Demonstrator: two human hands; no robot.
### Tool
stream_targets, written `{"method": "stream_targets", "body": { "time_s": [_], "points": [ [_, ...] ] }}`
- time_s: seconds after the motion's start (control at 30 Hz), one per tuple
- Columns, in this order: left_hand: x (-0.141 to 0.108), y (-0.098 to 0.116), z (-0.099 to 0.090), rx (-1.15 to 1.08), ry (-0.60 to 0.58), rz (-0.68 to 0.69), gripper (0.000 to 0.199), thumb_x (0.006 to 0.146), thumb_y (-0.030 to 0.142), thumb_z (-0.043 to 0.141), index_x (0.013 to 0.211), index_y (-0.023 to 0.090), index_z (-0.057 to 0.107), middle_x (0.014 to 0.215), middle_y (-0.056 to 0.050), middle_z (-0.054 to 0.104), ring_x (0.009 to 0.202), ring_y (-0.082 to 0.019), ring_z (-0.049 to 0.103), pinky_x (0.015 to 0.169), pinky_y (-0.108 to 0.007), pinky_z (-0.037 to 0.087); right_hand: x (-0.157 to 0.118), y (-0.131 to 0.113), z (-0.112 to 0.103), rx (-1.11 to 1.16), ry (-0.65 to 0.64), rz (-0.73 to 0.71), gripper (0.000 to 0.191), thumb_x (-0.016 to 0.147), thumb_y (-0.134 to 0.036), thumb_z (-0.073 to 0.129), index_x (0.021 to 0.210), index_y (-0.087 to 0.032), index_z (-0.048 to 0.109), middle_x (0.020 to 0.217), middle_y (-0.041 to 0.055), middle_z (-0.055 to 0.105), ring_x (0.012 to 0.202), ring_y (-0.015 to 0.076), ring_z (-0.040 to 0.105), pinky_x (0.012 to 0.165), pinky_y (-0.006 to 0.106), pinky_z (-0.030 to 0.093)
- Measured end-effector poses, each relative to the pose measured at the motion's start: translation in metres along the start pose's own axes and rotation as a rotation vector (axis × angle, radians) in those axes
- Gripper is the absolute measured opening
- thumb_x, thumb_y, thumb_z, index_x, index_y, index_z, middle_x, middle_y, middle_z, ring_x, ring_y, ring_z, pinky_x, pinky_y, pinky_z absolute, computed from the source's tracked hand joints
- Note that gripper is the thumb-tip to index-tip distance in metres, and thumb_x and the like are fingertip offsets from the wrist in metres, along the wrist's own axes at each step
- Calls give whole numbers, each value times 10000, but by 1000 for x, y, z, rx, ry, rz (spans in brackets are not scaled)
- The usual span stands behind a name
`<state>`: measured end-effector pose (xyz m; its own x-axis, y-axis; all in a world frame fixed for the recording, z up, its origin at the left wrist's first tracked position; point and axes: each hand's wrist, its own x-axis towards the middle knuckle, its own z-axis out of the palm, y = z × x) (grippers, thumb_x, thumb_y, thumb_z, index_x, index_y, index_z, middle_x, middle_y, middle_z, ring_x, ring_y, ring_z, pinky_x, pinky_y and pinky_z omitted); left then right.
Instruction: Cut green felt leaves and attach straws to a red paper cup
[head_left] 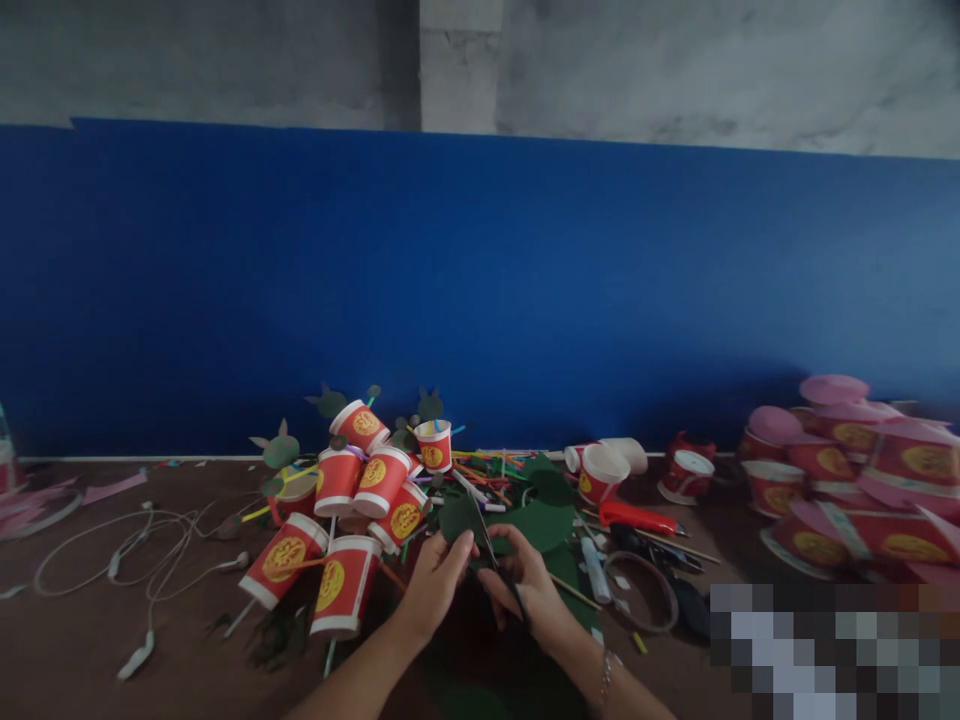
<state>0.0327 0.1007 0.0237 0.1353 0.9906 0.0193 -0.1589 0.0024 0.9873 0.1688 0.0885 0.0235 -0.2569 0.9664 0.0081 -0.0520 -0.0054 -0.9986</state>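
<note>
My left hand [439, 580] pinches a piece of dark green paper [457, 512] between thumb and fingers, low in the middle of the view. Close beside it, my right hand [525, 580] is closed around a pair of scissors [510, 590] with dark handles. Their blades point up and away, at the right edge of the held paper; whether they touch it I cannot tell. Larger green sheets [536, 530] lie behind and right of my hands. Just left are several red and white paper cups [349, 585] with yellow emblems, some with straws stuck in them.
White earphones [139, 655] with a tangled cord lie left. A glue stick [595, 572], a roll of tape [667, 600] and a red tool [641, 517] lie right. Cups with pink paper [832, 450] are piled far right. A blue panel [480, 280] stands along the back.
</note>
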Motion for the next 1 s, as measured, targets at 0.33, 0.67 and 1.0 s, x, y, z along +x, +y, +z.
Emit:
{"method": "stream_targets", "body": {
  "time_s": [0.33, 0.67, 1.0],
  "points": [
    [-2, 5, 1, -22, -54, -68, 424, 643, 562, 594, 567, 170, 452, 471, 74, 330, 459, -73, 250, 446, -224, 165, -1, 0, -1, 6, -2, -7, 538, 641, -451, 696, 1004, -205, 383, 504, -98, 525, 336, 53, 454, 335, 150, 359],
    [-1, 4, -2, -20, -75, -49, 415, 659, 555, 584, 571, 172, 450, 468, 78, 315, 452, -69, 233, 447, -228, 158, 0, 0, -1, 8, 6, -25, 530, 645, -461, 694, 995, -207, 388, 449, -116, 489, 288, 45, 398, 308, 145, 332],
    [2, 2, -5, 21, -26, 5, 388, 715, 517, 542, 568, 184, 410, 490, 77, 308, 462, -74, 240, 448, -225, 161, -1, -2, -1, 5, 9, -5, 548, 624, -491, 697, 985, -216, 389, 440, -126, 470, 282, 47, 395, 296, 148, 338]
  ]
}}
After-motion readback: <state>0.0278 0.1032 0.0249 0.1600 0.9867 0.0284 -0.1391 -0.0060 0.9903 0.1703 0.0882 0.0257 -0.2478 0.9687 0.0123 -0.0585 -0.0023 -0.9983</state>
